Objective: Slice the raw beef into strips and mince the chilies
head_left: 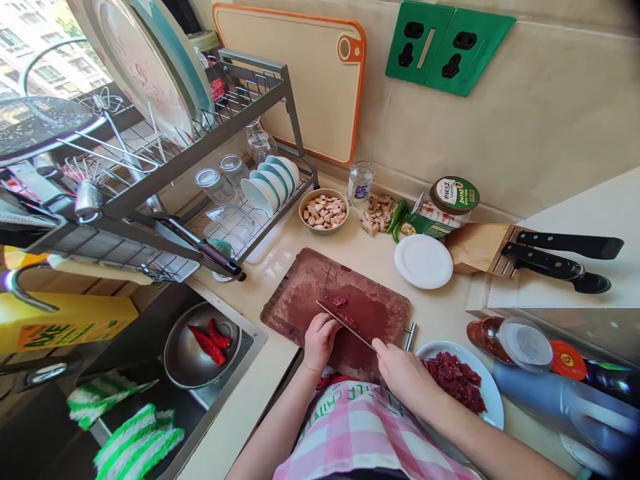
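Right hand (397, 363): grip closed round handle of kitchen knife (350, 327), blade toward 10 o'clock over cutting board (297, 293). Left hand (321, 337): fingers bunched beside blade; cannot tell how tight grip is, or whether anything pinched beneath. Small meat pieces (339, 301) on board, far side of blade, 1 o'clock from left grip, between 10 and 11 from right. Pieces dark red, moist, irregular. More meat (455, 380) heaped on plate (494, 393), about 4 o'clock from right hand.
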The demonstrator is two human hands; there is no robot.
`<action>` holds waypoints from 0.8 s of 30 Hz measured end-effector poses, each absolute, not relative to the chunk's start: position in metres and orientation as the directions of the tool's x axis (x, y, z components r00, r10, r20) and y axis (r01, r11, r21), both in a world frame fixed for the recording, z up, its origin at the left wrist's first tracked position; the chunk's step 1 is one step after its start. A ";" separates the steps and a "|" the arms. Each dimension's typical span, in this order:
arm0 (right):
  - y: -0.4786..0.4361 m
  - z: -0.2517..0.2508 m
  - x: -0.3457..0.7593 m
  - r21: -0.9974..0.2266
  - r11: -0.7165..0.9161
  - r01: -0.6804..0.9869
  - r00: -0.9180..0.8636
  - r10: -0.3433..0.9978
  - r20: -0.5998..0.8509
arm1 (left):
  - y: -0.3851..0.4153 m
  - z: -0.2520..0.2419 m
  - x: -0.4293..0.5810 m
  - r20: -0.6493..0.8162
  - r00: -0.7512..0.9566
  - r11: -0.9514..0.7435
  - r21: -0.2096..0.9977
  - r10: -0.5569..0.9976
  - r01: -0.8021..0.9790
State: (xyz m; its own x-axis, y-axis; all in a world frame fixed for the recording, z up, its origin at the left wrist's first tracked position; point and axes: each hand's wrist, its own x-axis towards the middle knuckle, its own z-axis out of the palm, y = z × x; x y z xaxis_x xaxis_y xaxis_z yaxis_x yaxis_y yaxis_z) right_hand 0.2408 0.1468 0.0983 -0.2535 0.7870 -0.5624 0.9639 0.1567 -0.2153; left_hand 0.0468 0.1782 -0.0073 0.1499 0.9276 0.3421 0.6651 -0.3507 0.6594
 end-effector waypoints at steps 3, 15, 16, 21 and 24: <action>0.120 0.105 0.253 -0.188 0.141 0.972 -0.226 0.781 -0.582 | 0.179 -0.009 0.047 0.353 0.149 -0.352 0.630 0.924 0.692; 0.179 0.073 0.193 -0.145 0.209 0.967 -0.254 0.812 -0.525 | 0.177 -0.013 0.048 0.289 0.110 -0.283 0.669 0.951 0.687; 0.179 0.075 0.196 -0.160 0.213 0.964 -0.265 0.811 -0.521 | 0.178 -0.013 0.048 0.295 0.114 -0.290 0.670 0.949 0.684; 0.140 0.094 0.242 -0.223 0.169 0.960 -0.267 0.786 -0.558 | 0.178 -0.013 0.048 0.341 0.108 -0.319 0.656 0.934 0.684; 0.115 0.103 0.260 -0.212 0.135 0.968 -0.239 0.756 -0.610 | 0.178 -0.015 0.047 0.327 0.114 -0.313 0.662 0.938 0.680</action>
State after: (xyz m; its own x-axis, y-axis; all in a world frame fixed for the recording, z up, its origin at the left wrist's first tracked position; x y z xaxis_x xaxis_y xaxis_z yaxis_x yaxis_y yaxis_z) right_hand 0.2600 0.1152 0.1034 -0.2387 0.7557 -0.6098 0.9679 0.1345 -0.2121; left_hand 0.0474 0.1776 -0.0148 0.1138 0.9382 0.3269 0.6805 -0.3133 0.6624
